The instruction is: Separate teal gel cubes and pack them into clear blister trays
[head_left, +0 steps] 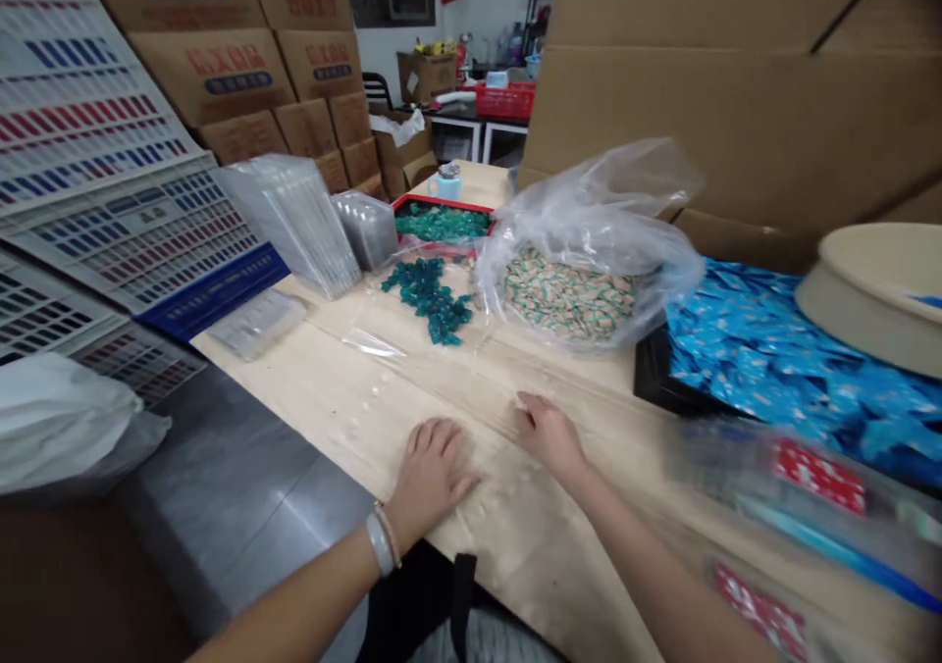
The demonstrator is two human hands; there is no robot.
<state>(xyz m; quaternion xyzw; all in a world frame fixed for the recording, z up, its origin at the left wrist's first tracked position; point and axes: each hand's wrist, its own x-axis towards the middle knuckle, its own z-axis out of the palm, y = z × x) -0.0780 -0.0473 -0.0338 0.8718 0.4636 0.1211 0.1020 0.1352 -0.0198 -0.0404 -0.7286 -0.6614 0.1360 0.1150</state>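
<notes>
"What colours lie on the pale wood-toned tabletop (284, 369)?"

"A heap of small dark-teal pieces (434, 300), and colourless thin plastic film (374, 343) showing a white glint. Lighter green pieces (442, 223) fill the shallow red-rimmed tray (448, 202)."

"And in the see-through, whitish plastic bag (610, 192)?"

"Flat beige pieces (570, 295) striped with green (the stripes lean towards teal)."

"What else is bright?"

"Shiny blue packets (765, 339) flecked with white, in a black tray (652, 374) near a cream round tub (875, 290)."

"Any printing?"

"Red lettering and dark-blue ovals on stacked brown cardboard boxes (228, 65). White slatted plastic crates (151, 192) show red and blue rows."
</notes>
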